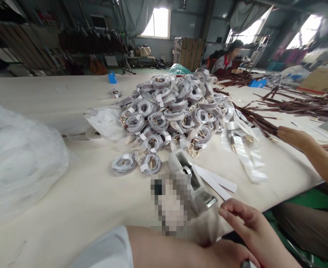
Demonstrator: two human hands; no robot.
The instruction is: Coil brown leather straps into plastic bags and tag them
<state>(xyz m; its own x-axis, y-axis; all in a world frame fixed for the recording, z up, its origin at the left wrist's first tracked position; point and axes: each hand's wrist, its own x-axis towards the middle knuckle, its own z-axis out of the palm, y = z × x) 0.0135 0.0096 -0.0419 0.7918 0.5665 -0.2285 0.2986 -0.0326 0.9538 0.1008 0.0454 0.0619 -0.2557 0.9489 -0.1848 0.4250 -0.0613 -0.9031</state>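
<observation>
My left forearm crosses the bottom of the view from a pale sleeve. My left hand (231, 250) is low at the right, closed around something dark and white at the bottom edge, mostly cut off. Just above it, my right hand (246, 219) has thumb and forefinger pinched together beside the tape dispenser (201, 199). What the pinch holds, if anything, I cannot make out. A blurred translucent patch lies between the dispenser and my hands. White paper strips (216, 182) lie beside the dispenser. Two coiled straps in clear wrap (124, 163) rest left of it.
Beyond the dispenser rises a heap of wrapped coiled straps (177, 106) with gold clasps. A large translucent plastic bag (21, 160) covers the left side. At right, another person's hand (296, 138) touches brown straps (260, 119). A white strap (243, 152) lies nearby. Another person sits at the back.
</observation>
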